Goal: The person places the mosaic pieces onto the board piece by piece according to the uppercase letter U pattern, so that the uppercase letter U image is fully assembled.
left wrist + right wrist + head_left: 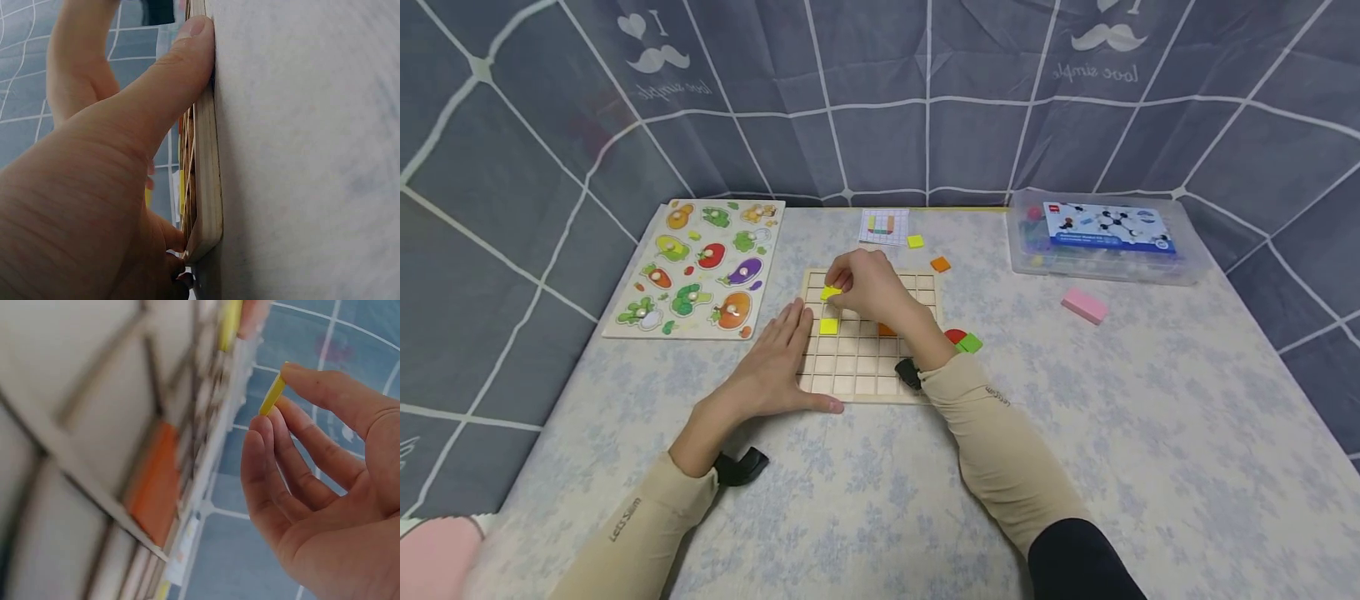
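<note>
My right hand (872,287) pinches a yellow square tile (273,394) between thumb and fingertips, above the upper left part of a wooden grid board (850,364). Just below it in the head view, another yellow tile (828,327) lies in a cell of the board. An orange tile (155,487) sits in a cell farther right, partly covered by my right wrist in the head view. With fingers spread, my left hand (767,367) rests along the board's left side, its thumb at the front edge (209,156).
A pattern card (884,227), a loose yellow tile (915,242) and an orange tile (940,264) lie behind the board. Right of it are green (971,342) and red pieces, a pink block (1084,306) and a plastic box (1030,262). A vegetable puzzle (700,271) lies left.
</note>
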A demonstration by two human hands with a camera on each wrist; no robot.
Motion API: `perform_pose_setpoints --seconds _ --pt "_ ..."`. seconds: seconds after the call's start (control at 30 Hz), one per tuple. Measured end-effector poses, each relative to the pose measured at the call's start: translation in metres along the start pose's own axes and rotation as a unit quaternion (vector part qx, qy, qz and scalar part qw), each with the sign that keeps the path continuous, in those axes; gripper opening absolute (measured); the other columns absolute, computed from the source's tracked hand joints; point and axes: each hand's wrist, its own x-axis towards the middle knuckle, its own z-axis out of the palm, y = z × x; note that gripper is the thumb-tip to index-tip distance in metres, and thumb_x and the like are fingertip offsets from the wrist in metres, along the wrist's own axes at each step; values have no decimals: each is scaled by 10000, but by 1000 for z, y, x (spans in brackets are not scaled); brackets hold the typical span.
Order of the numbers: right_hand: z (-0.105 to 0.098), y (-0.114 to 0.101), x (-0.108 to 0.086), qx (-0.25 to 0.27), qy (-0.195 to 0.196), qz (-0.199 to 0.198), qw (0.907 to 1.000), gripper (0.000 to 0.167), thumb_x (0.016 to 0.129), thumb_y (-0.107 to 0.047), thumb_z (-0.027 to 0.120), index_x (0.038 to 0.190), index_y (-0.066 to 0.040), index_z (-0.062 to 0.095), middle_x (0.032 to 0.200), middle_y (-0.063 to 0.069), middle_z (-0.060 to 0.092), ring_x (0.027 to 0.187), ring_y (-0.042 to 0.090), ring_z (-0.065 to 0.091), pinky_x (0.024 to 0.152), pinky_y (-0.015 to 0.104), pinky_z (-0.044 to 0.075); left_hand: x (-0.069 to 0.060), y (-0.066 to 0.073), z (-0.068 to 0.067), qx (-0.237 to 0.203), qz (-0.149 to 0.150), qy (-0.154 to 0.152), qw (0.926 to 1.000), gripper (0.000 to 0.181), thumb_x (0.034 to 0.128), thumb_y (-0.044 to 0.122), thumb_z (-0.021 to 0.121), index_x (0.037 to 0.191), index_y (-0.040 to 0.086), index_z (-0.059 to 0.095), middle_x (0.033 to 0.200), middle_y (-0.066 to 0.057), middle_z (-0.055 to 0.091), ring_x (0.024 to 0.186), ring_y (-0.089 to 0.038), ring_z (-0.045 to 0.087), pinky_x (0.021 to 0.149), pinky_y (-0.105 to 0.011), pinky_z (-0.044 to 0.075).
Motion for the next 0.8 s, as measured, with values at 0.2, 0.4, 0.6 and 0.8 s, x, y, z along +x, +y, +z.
perform_pose_setpoints --seconds 0.2,0.4,0.6,0.8 --pt "11 3 0 -130 -124 -60 9998 215 855 -97 889 1038 -53 784 969 63 750 893 168 670 827 249 556 0 0 0 33 -31 -26 10000 1492 725 767 822 1672 -22 -19 1760 -202 -123 1644 -369 -80 1322 -587 41" --pt "14 4 0 -213 -132 -71 9997 208 859 -85 885 1030 -43 775 966 69 742 888 177 671 825 261 559 1 0 -1 55 2 -5 10000 1490 728 765 822 1672 -22 -20 1759 -205 -123 1644 -370 -81 1322 -587 40" --pt "17 6 -1 -335 -200 -75 9992 183 873 -67 867 1028 -37 775 981 80 746 899 187 675 837 267 560 1 1 0 32 35 6 10000 1485 728 754 829 1670 -30 -9 1757 -214 -116 1643 -374 -75 1320 -592 47" --pt "21 6 -1 -407 -186 -113 9989 174 880 -47 853 1032 -19 774 981 93 750 897 190 674 836 270 559 1 1 0 18 7 9 10000 1488 725 753 832 1669 -32 -10 1757 -217 -112 1643 -376 -72 1320 -590 50"
